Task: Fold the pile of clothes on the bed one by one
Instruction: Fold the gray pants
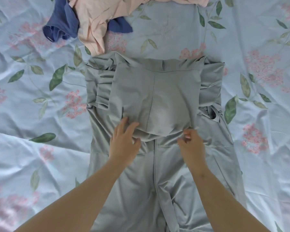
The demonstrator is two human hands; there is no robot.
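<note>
Grey garment (157, 173) lies mid-bed (23, 114), its long axis running from the near edge straight toward the far edge, with its far end turned back as a folded flap (154, 94). Toward the far left corner lie a blue garment (60, 25) and a pink garment (97, 19). The left hand (124, 141) rests with fingers spread on the flap's near left corner. The right hand (192, 144), equally close, appears to pinch cloth with curled fingers at the near right corner. The next fold likely follows that axis.
</note>
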